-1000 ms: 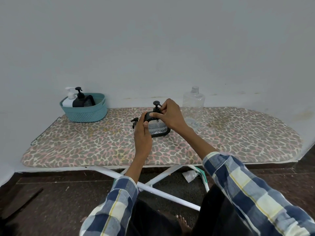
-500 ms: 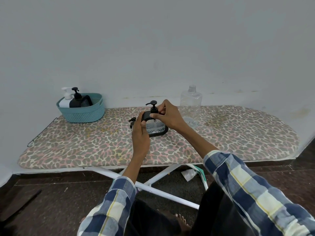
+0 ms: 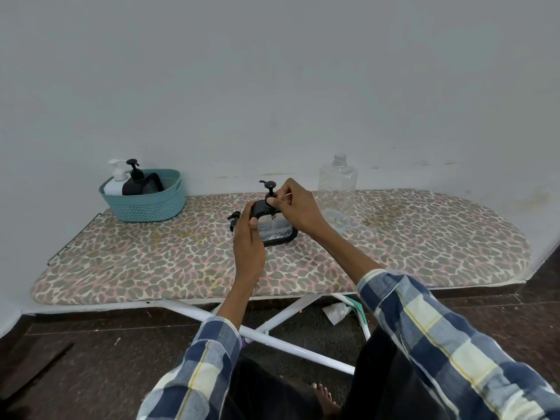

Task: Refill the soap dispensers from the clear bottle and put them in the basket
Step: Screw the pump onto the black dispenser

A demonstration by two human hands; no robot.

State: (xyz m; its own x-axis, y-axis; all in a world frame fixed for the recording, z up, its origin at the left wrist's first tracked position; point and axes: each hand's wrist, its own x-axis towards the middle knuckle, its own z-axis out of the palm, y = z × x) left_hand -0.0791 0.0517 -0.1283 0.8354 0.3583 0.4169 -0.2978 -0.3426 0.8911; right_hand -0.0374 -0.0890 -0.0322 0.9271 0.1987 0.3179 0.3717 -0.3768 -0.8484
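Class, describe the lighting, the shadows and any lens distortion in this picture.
Head view: soft, even light; only faint shadows beside the basket and under the dispenser; no glare. The wide lens bows the ironing board and the floor line; the clear bottle almost melts into the pale wall.

Both arms reach forward; left hand curled in sideways grip; right hand pinching, thumb against fingertips.
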